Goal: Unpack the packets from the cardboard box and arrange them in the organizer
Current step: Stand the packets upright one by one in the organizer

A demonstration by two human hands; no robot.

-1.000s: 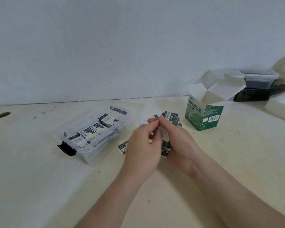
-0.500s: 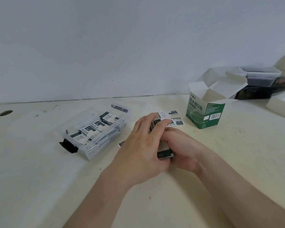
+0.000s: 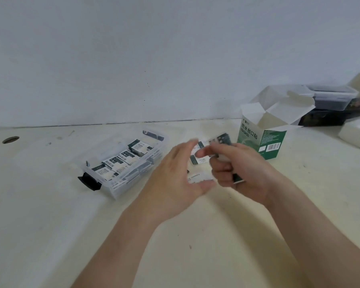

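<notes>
On the pale bench (image 3: 50,225), left of centre, a clear plastic organizer (image 3: 121,189) lies open at a slant, with a black latch (image 3: 89,181) at its near end. A row of green-and-white packets (image 3: 121,161) is lined up inside it, overlapping one another.

To its right, both hands are raised just above the bench. The right hand (image 3: 243,171) has its grip curled round a stack of packets (image 3: 223,140); the stack's dark top edge sticks out above the fingers and its lower end shows below them. The left hand (image 3: 175,175) faces it, blurred, its grip spread with the fingers straight and the thumb held low. A white packet (image 3: 197,177) sits just above that thumb; whether the thumb touches it cannot be told. A few loose packets (image 3: 199,161) lie on the bench between and behind the hands.

Just behind the right hand stands the green-and-white cardboard box (image 3: 260,140), upright, its white top flaps folded open. Farther back on the right are stacked clear tubs (image 3: 330,98) with dark contents, and a white block (image 3: 357,136) lies at the edge. A round hole (image 3: 10,139) marks the bench at far left.
</notes>
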